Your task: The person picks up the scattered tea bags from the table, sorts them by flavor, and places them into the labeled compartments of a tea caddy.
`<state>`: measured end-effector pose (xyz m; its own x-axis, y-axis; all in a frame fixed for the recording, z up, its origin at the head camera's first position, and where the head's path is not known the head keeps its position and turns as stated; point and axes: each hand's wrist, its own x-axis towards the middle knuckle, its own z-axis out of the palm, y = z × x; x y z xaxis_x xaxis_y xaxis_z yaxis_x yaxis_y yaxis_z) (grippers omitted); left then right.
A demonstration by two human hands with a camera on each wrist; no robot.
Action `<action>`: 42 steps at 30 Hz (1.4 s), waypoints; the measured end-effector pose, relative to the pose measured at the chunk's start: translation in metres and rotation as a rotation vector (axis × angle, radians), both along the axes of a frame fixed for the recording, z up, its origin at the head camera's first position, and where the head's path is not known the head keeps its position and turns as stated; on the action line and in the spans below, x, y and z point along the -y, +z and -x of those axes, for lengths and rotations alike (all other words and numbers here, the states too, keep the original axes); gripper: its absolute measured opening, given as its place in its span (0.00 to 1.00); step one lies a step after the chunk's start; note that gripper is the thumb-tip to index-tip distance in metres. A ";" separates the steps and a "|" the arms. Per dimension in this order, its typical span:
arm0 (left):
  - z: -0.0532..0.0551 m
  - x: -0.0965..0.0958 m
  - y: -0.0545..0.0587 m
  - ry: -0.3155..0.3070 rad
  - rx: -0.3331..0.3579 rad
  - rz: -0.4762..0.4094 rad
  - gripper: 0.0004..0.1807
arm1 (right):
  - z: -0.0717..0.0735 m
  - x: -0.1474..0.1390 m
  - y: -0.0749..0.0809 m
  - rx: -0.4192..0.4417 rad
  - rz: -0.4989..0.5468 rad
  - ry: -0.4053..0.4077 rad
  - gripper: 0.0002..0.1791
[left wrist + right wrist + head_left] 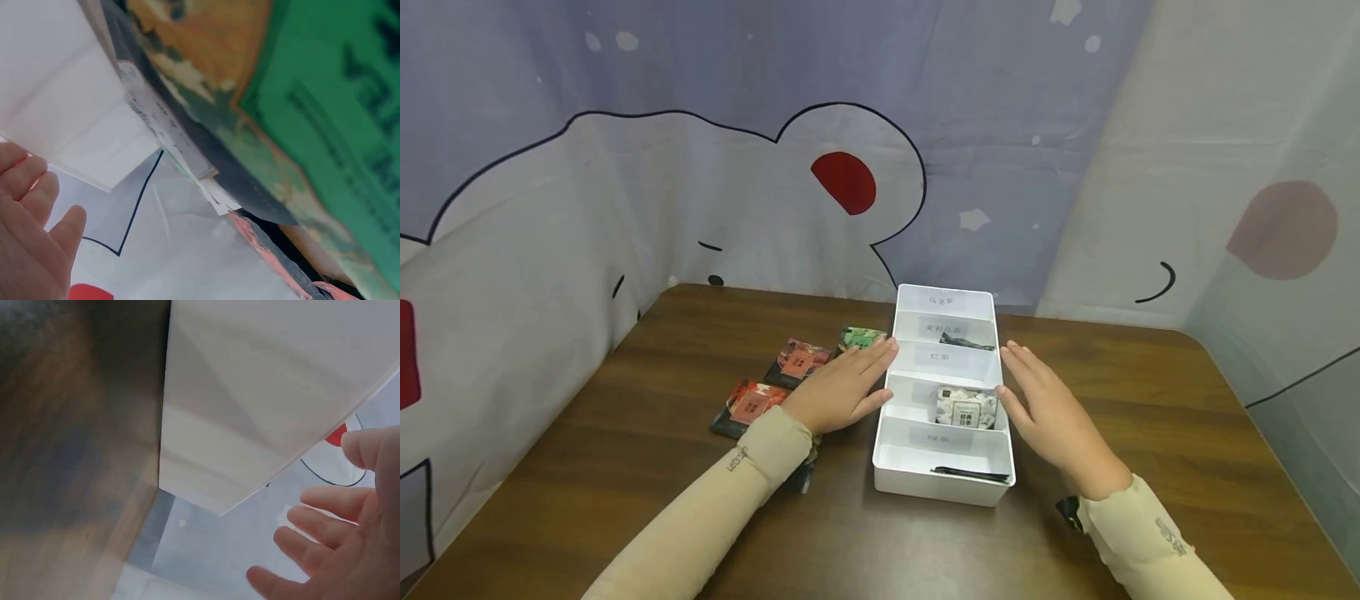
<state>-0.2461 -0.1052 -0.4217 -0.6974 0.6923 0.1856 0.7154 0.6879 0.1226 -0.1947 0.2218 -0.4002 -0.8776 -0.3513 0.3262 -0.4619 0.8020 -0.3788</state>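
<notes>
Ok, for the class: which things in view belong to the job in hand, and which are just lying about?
Probably the job:
white divided box, between left hand and right hand
floral sachet inside
red-labelled sachets, green sachet left of it

Probably just surroundings:
wooden table
patterned curtain
dark item by right sleeve, mostly hidden: unclear

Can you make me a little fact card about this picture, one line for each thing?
Box: long white plastic box, five compartments
Table: brown wooden table
Front compartment: thin black packet
Second from front: white flowery packet
Second from back: dark crinkled packet
Left of box: two red-and-black packets, one green packet
Left hand: fingers straight, by box's left side
Right hand: fingers straight, by box's right side
</notes>
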 end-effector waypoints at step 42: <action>0.049 0.028 0.023 0.504 0.322 -0.598 0.28 | -0.012 0.000 -0.017 0.115 -0.138 0.002 0.37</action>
<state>-0.2946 -0.1332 -0.3988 -0.9781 0.1323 0.1607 0.2077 0.6698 0.7129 -0.1826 0.2217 -0.4174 -0.9058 -0.3871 0.1722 -0.4230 0.8493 -0.3158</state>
